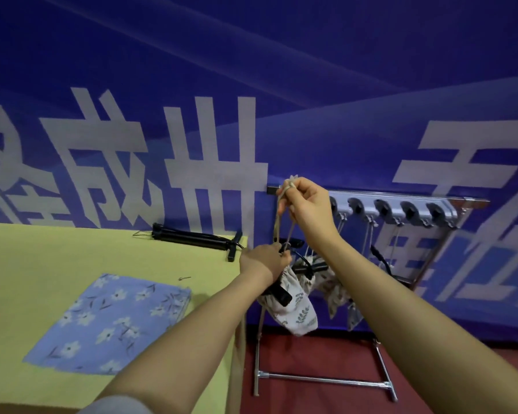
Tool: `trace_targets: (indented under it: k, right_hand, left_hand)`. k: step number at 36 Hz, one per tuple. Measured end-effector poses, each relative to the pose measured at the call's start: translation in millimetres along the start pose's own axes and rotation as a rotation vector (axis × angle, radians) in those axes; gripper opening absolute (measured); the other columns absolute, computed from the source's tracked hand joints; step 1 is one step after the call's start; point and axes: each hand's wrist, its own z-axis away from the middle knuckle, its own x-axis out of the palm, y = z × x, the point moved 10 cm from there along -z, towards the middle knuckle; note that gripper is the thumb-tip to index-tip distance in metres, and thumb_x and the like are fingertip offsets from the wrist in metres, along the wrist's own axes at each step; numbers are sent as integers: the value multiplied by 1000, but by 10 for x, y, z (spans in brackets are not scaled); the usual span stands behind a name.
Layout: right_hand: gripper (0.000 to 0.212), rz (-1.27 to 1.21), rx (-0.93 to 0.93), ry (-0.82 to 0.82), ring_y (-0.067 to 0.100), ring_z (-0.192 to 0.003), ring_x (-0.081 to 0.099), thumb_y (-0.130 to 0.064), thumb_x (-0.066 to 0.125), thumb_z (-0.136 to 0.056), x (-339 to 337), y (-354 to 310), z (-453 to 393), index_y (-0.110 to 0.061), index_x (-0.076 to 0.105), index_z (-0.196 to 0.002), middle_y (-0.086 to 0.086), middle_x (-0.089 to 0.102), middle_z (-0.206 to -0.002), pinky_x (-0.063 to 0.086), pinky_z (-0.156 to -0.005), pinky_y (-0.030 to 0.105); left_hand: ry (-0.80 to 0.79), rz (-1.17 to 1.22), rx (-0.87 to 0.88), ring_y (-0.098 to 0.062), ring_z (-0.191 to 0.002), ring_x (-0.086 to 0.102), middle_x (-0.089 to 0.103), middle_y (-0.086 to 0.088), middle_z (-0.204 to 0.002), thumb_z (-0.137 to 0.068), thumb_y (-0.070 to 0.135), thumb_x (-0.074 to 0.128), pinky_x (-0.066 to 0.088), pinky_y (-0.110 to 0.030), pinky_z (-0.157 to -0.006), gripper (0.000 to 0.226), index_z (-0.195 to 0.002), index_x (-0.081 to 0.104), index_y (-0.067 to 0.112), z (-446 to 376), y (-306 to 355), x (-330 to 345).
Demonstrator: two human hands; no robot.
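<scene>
The leaf-print pouch [299,312] hangs in mid-air in front of the rack [449,215], right of the surface [27,264]. The left hand [265,261] grips its neck. The right hand [308,204] pinches the cord [278,228], raised taut. This looks like the hanging step: next, the cord loop needs slipping over a hook [356,207].

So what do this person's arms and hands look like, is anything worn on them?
The left hand and right hand are bare: no gloves, and no watch, bracelet or ring that I can make out. Both forearms are uncovered as far as they show. Only at the bottom edge, near the left elbow, a bit of pale grey sleeve appears.
</scene>
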Motion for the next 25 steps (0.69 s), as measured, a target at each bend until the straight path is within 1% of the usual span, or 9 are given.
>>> trace_targets:
  k: [2,5,7,10,13,15,17,21,25]
  right_hand:
    - [26,-3,13,18,0,-35,45,-3,41,-99,-57,58,30,-3,57,-80,12,54,-58,39,-47,7]
    - [25,24,29,58,0,-35,45,-5,43,-99,-184,175,96,-3,57,-79,13,54,-57,37,-45,8]
    - [24,67,39,88,0,-39,48,-5,45,-98,-296,282,132,-1,59,-79,10,55,-54,43,-50,11]
    - [25,96,51,141,5,-42,51,-4,47,-96,-491,454,205,-2,60,-75,1,55,-47,49,-58,14]
    - [27,110,78,168,6,-39,47,-1,48,-94,-681,589,297,-3,59,-70,5,51,-45,49,-62,10]
    - [30,133,103,182,7,-38,44,-2,50,-93,-820,660,349,-4,58,-65,5,48,-44,46,-55,15]
    - [31,153,133,194,7,-37,39,-4,52,-92,-950,730,384,-4,58,-62,5,44,-43,38,-46,18]
    - [29,148,191,185,11,-39,37,-2,53,-90,-1314,907,449,12,56,-65,5,42,-42,34,-45,21]
    - [27,191,245,78,11,-40,39,-2,53,-88,-1622,1085,557,13,56,-66,2,45,-42,35,-46,22]
  left_hand:
    - [-44,-10,30,-29,-133,38,28,-3,-153,-102,20,25,31,-48,-105,46,-148,23,26,-4,36,103]
    - [-27,36,66,-28,-125,48,44,-7,-141,-98,52,25,37,-44,-96,55,-139,35,17,0,102,179]
    - [-20,142,93,-32,-116,54,51,-10,-130,-92,62,30,42,-44,-92,59,-126,41,15,8,166,241]
    - [10,338,102,-36,-104,58,55,-13,-117,-88,67,32,48,-47,-86,58,-108,46,15,1,244,292]
    - [27,398,99,-35,-101,59,58,-13,-113,-90,65,31,49,-45,-84,57,-105,51,14,20,381,293]
    - [3,375,122,-35,-95,61,61,-15,-108,-91,62,32,50,-41,-79,56,-100,52,11,32,518,321]
    - [-14,300,135,-34,-91,62,63,-14,-101,-91,63,30,48,-38,-73,56,-92,52,12,38,622,352]
    - [91,84,152,-33,-91,64,66,-11,-98,-89,68,26,46,-35,-69,69,-93,63,11,103,920,311]
    - [211,66,237,-31,-97,62,62,-7,-104,-91,59,37,49,-38,-73,53,-101,63,14,150,1325,237]
